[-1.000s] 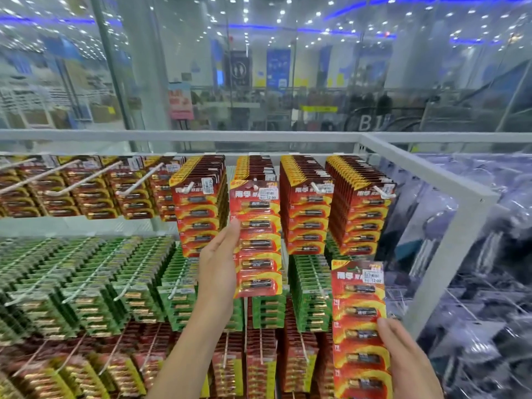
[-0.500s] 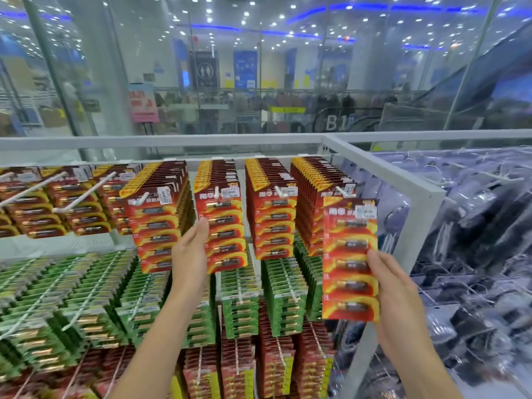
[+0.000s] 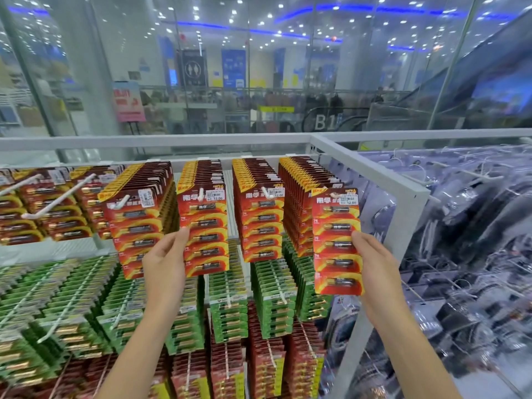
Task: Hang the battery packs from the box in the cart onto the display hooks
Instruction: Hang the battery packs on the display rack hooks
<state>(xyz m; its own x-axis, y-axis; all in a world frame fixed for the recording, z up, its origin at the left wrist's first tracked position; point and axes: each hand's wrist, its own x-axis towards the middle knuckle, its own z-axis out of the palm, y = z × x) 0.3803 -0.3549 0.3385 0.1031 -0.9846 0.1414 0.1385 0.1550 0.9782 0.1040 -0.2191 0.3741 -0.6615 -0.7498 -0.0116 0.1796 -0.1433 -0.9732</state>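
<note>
1. The right hand [image 3: 374, 266] grips the held battery pack [image 3: 336, 243] by its right edge, with the thumb on the front of the card and the fingers curled behind it
2. The held battery pack is a red and yellow card with five cells stacked one above another and a white price sticker near the top; it stands upright, just in front of the rightmost top-row stack [image 3: 299, 203]
3. Its top meets the white tip of the rightmost hook [image 3: 334, 194]; whether the hook has passed through the card's hole cannot be told
4. The left hand [image 3: 165, 263] holds the left edge of the hung battery pack [image 3: 205, 234], thumb along the front edge, fingers out of sight behind the card
5. The hung battery pack is the front card on the second hook [image 3: 200, 194] of the four full red stacks, and its lower end tilts slightly toward the viewer
6. Both forearms reach up from the bottom of the view, well apart, with a third red stack [image 3: 260, 223] between the two handled cards
7. Below the red row hang green packs [image 3: 229, 309], and below those more red packs [image 3: 267, 367]
8. At the left, long white hooks [image 3: 57, 197] stick out over shorter red stacks
9. A white rack frame [image 3: 374, 174] borders the display, and clear bagged goods [image 3: 475, 226] hang to its right
10. Behind the display a glass wall [image 3: 259, 82] shows a blurred hall with a B1 sign [image 3: 325, 122]
</note>
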